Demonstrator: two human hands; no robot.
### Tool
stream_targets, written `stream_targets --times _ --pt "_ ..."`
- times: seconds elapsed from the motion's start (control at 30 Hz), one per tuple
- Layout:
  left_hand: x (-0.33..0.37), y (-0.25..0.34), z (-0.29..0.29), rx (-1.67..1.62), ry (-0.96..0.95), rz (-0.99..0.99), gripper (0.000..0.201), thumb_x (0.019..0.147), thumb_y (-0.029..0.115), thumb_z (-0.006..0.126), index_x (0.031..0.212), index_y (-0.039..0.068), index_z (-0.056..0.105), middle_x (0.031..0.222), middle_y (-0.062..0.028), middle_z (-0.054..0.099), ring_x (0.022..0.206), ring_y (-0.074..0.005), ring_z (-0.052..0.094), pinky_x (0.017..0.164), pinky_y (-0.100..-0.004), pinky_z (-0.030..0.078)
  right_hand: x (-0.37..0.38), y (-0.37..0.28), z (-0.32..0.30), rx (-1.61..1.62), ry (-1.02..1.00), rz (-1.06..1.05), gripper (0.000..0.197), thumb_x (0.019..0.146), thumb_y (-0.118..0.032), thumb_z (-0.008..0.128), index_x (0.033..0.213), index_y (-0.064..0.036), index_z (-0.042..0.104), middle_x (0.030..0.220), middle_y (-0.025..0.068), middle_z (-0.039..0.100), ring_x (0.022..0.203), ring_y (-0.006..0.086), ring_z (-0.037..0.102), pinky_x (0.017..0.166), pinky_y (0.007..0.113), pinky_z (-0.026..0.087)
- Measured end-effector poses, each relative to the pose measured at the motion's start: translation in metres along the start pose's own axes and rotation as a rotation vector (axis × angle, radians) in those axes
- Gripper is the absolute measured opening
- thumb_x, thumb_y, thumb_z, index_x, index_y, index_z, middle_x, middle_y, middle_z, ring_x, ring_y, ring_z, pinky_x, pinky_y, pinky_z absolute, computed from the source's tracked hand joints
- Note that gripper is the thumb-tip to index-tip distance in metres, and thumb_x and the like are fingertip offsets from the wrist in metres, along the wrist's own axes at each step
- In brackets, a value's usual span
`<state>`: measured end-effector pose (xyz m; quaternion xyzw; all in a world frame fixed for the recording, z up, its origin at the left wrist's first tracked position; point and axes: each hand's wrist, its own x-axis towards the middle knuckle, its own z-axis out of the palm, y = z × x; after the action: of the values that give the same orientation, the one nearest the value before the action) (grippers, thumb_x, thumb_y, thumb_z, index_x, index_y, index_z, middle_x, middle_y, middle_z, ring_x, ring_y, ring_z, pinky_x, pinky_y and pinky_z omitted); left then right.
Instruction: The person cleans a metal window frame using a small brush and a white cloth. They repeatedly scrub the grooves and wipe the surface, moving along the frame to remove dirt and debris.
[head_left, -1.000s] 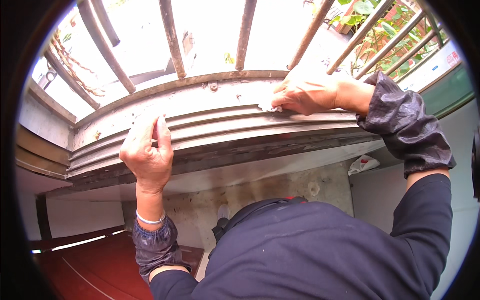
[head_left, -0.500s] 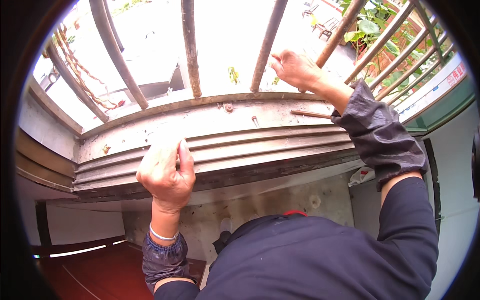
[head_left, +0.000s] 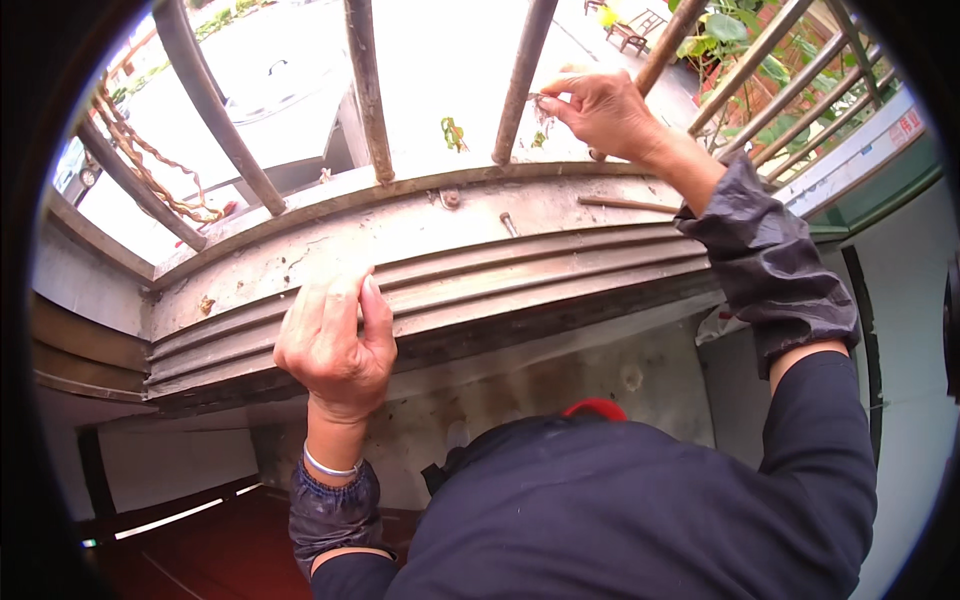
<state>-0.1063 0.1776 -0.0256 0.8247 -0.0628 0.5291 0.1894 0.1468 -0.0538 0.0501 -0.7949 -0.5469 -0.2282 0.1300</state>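
My right hand (head_left: 612,112) reaches out between the metal bars beyond the sill. Its thumb and fingers pinch a small wispy brownish scrap (head_left: 543,112), whose kind I cannot make out against the glare. Low over the grooved window track (head_left: 480,285), my left hand (head_left: 335,345) is closed, thumb against curled fingers; whatever it may hold is hidden. A silvery bangle (head_left: 330,468) circles that wrist. Dark sleeve covers wrap both forearms. On the sill (head_left: 400,220) lie a bolt or screw (head_left: 510,224) and a thin brown rod (head_left: 625,203), the rod's right end near my right sleeve.
Upright metal bars (head_left: 366,90) line the outer edge of the sill. A rusty fixing (head_left: 450,199) sits near their base. Twisted brown stems (head_left: 140,160) hang at the left; green leaves (head_left: 725,28) grow outside at the right. Below the track is a pale wall (head_left: 560,370).
My right hand has turned, its fingers reach further forward, and the wispy scrap now shows at their tips. The left hand's fingers have straightened slightly. The whole view has shifted a little.
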Motion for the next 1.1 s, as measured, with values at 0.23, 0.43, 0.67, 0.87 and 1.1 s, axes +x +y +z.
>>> stream_targets --times 0.23,0.43,0.67,0.87,1.1 --pt "-0.003 0.001 -0.001 0.031 -0.02 -0.043 0.008 0.075 0.0 0.06 0.083 0.001 0.063 0.075 -0.0118 0.062 0.064 -0.0261 0.061 0.058 -0.031 0.049 -0.029 -0.037 -0.053 0.25 -0.428 -0.069 0.007 0.076 -0.003 0.063 0.082 -0.0023 0.066 0.073 0.0056 0.058 0.055 0.0132 0.053 0.049 0.026 0.042" --pt "-0.002 0.002 0.0 0.029 -0.019 -0.01 0.008 0.077 -0.003 0.059 0.084 -0.001 0.063 0.071 -0.0112 0.06 0.057 -0.0214 0.057 0.054 -0.0284 0.046 -0.051 -0.05 -0.044 0.157 -0.65 -0.107 0.015 0.073 0.0 0.065 0.087 -0.0035 0.064 0.072 0.0087 0.056 0.064 0.0257 0.057 0.057 0.033 0.045" --pt "-0.001 0.002 0.0 0.039 0.002 -0.021 0.009 0.075 -0.001 0.06 0.084 0.001 0.064 0.074 -0.0115 0.062 0.062 -0.0246 0.061 0.057 -0.0297 0.048 -0.037 -0.058 -0.054 0.205 -0.74 -0.223 0.04 0.077 -0.004 0.062 0.113 -0.0204 0.06 0.076 0.0092 0.053 0.069 0.0271 0.056 0.059 0.036 0.044" --pt "-0.002 0.004 -0.002 0.056 -0.037 -0.048 0.009 0.076 -0.003 0.059 0.083 0.0 0.064 0.074 -0.0115 0.062 0.059 -0.0221 0.06 0.055 -0.0287 0.047 -0.041 -0.051 -0.054 0.038 -0.767 -0.305 0.04 0.08 -0.009 0.059 0.116 -0.0247 0.058 0.08 0.0083 0.057 0.072 0.0279 0.059 0.06 0.037 0.046" --pt "-0.004 0.006 -0.004 0.035 -0.078 -0.094 0.009 0.08 -0.003 0.056 0.085 -0.003 0.063 0.076 -0.0138 0.063 0.066 -0.0246 0.062 0.062 -0.0297 0.048 -0.054 -0.045 -0.032 0.123 -0.539 -0.356 0.02 0.076 -0.008 0.061 0.095 -0.0154 0.058 0.068 0.0061 0.056 0.062 0.0281 0.058 0.051 0.038 0.044"
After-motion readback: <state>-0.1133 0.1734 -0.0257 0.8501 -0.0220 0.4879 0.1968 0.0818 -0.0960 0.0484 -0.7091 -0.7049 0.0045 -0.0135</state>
